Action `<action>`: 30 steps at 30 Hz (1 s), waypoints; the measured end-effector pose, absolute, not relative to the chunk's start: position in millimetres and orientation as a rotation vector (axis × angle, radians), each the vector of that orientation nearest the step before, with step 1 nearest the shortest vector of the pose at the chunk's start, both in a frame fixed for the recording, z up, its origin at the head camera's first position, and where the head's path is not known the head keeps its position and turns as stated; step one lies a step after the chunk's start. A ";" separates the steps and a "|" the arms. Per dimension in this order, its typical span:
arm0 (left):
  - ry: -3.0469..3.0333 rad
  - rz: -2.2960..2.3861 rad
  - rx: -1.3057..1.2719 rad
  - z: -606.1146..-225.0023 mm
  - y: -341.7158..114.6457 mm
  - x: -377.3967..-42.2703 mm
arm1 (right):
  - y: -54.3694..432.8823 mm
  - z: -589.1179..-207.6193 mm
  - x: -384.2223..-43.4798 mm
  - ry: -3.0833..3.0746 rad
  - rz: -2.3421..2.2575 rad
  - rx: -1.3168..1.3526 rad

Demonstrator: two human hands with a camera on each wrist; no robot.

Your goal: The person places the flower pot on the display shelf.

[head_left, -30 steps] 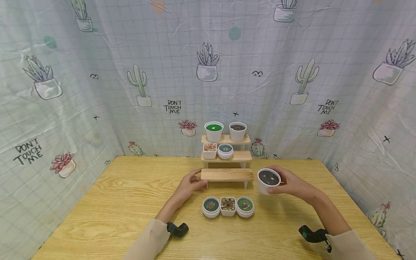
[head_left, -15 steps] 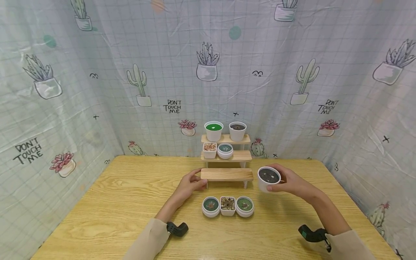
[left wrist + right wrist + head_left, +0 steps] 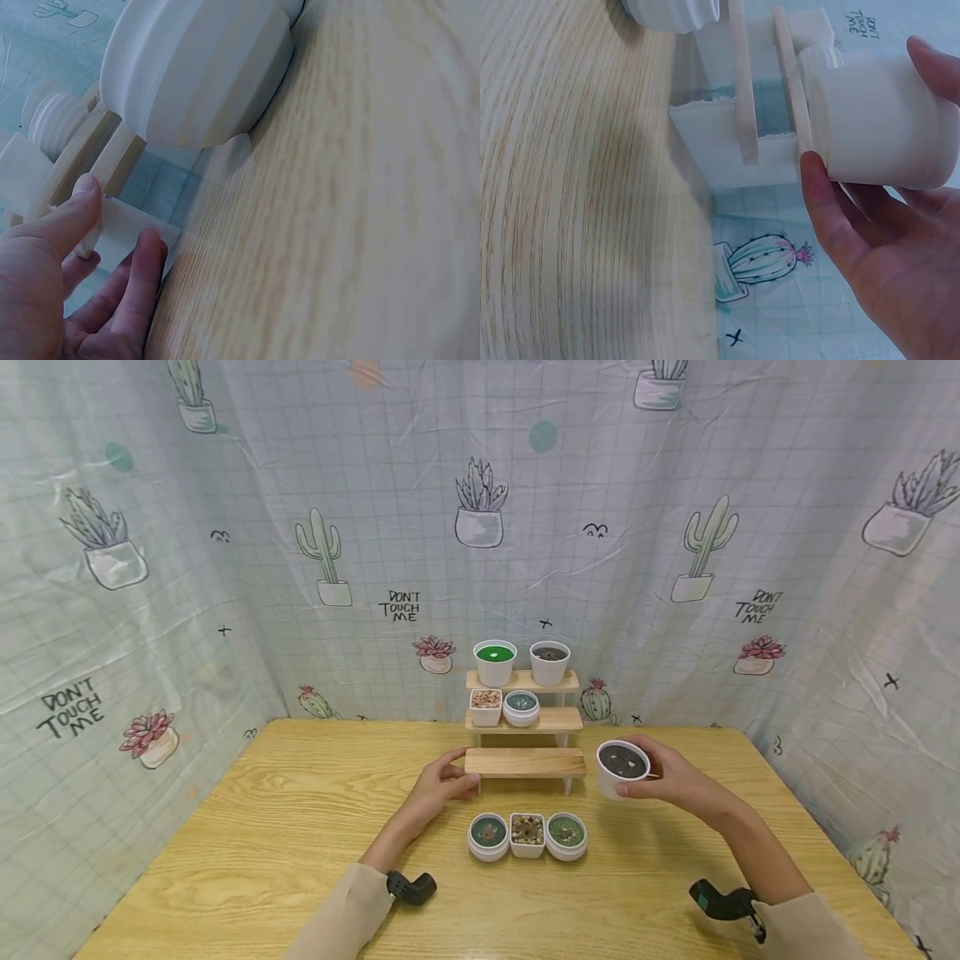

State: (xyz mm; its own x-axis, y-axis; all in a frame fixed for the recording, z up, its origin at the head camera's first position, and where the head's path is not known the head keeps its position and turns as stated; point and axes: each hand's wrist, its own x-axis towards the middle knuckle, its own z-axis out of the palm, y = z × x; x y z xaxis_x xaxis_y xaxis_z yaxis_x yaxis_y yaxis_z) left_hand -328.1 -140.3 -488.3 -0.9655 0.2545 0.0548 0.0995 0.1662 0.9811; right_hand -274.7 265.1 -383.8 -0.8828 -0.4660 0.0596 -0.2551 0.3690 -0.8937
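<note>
My right hand [image 3: 663, 777] holds a round white pot [image 3: 611, 783] with a dark grey fill and pale specks, to the right of a three-step wooden shelf stand [image 3: 525, 762]. In the right wrist view the pot [image 3: 885, 124] is off the table, with thumb and fingers on its sides. My left hand [image 3: 438, 787] grips the left end of the lowest step. In the left wrist view its thumb lies on the plank's end and its fingers reach around the white support [image 3: 124, 232]. Nothing stands on that lowest step.
A green-filled pot [image 3: 495, 670] and a brown-filled pot [image 3: 550, 670] stand on the top step. A square pot [image 3: 485, 714] and a round bowl pot [image 3: 521, 717] share the middle step. Three small pots, one a square pot [image 3: 527, 843], line up in front. A printed curtain [image 3: 360, 527] hangs behind.
My right hand has raised the dark-filled pot slightly, beside the stand. The left hand keeps its grip on the lowest step, and the other pots have not moved.
</note>
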 end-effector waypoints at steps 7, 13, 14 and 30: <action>2.310 1.895 0.368 -487.9 -139.7 -327.4 | 266.1 -381.9 -273.5 2.422 -1.553 -0.647; 2.295 1.923 0.375 -488.5 -140.4 -328.6 | 264.7 -381.6 -277.4 2.434 -1.560 -0.641; 2.295 1.925 0.374 -488.8 -140.7 -328.6 | 263.9 -381.6 -278.2 2.438 -1.555 -0.638; 2.304 1.915 0.387 -489.9 -140.8 -329.4 | 253.8 -375.3 -288.0 2.470 -1.538 -0.669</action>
